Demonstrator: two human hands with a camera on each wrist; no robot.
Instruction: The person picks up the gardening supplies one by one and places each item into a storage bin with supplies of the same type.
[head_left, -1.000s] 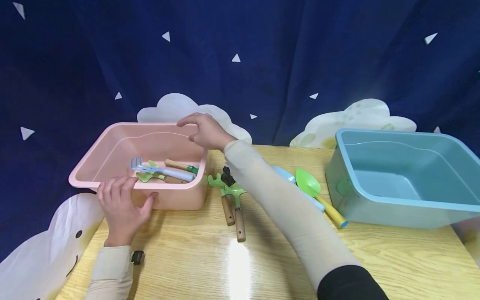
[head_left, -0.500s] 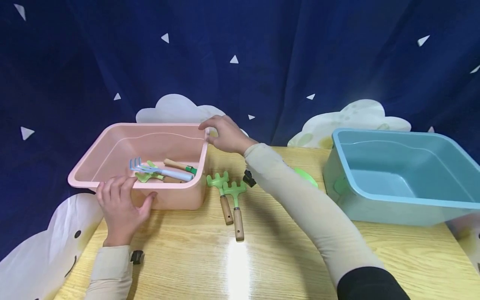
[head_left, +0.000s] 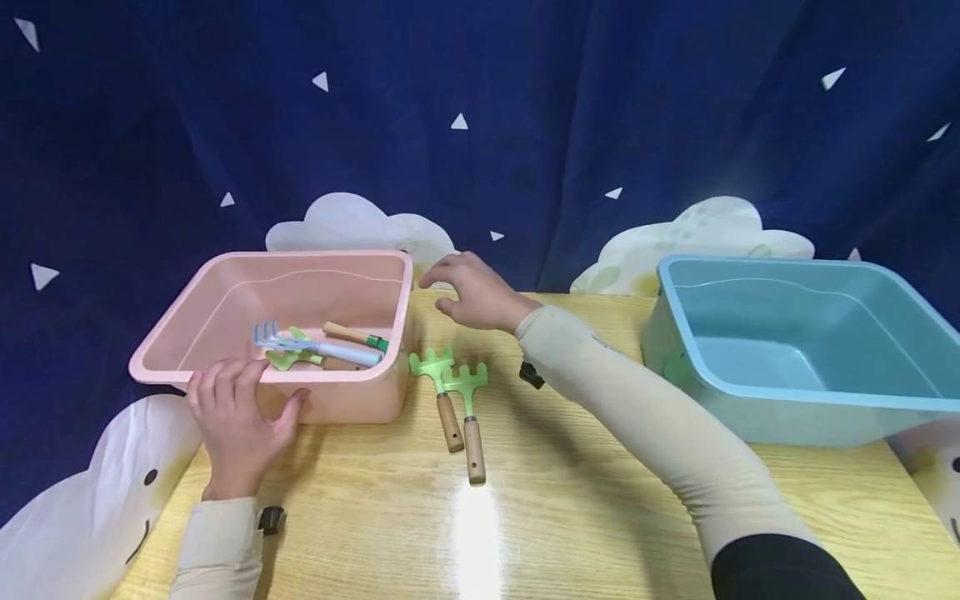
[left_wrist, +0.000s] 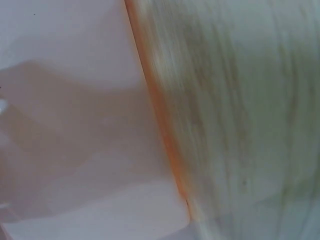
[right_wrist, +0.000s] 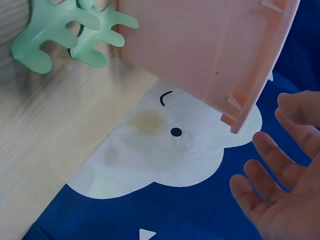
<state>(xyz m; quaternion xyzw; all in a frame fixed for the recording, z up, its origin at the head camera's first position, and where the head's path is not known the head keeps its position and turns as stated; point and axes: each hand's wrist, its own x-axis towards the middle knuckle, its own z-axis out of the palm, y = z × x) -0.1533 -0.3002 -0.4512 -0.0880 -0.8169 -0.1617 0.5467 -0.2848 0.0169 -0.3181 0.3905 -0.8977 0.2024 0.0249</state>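
Observation:
My left hand (head_left: 236, 425) grips the near rim of a pink plastic bin (head_left: 352, 400), fingers over the edge and thumb against the outer wall. Inside the bin lie a light blue hand rake (head_left: 345, 353), a green tool with a wooden handle (head_left: 285, 358) under it, and another wooden handle with a green collar (head_left: 352, 333). My right hand (head_left: 480, 292) hovers just right of the bin with spread, relaxed fingers and holds nothing. In the right wrist view its fingertips (right_wrist: 242, 187) are apart from the bin's rim. Below it, two green garden forks (head_left: 467, 383) with wooden handles overlap on the table.
A blue bin (head_left: 750, 400) stands at the right of the wooden table (head_left: 375, 517). My right forearm crosses the table between the bins and hides what lies beneath it. A dark blue curtain (head_left: 525, 125) with white clouds hangs behind.
My right hand has moved right, from over the pink bin's right end to beside it, and lower. The left hand keeps its place on the rim.

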